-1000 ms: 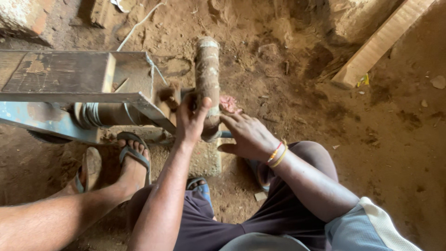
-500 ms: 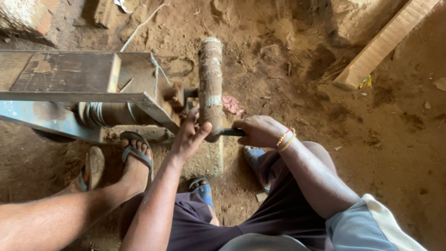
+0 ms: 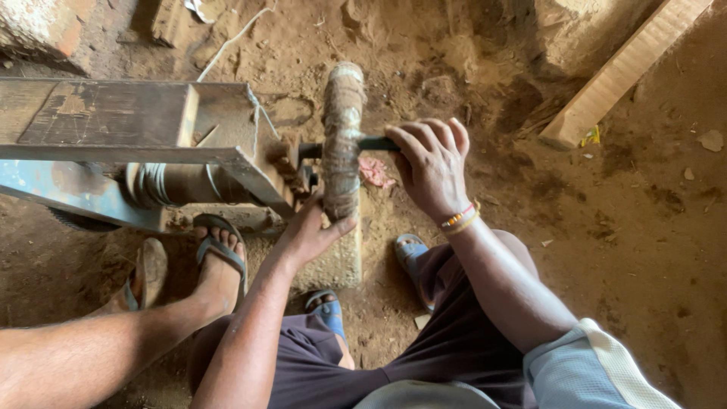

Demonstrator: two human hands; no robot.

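A mud-caked, upright wheel point(image 3: 342, 140) is mounted right of the metal frame point(image 3: 129, 136). Its near rim is cupped by the left hand point(image 3: 309, 235); the dark handle point(image 3: 376, 142) is gripped by the right hand point(image 3: 432, 167), fingers clenched.

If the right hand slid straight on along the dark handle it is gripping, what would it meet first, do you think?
The right hand points leftward along the dark handle. Straight on, it would most likely first meet the side of the dusty wheel, just ahead of its fingers; the left hand sits lower, probably out of line.
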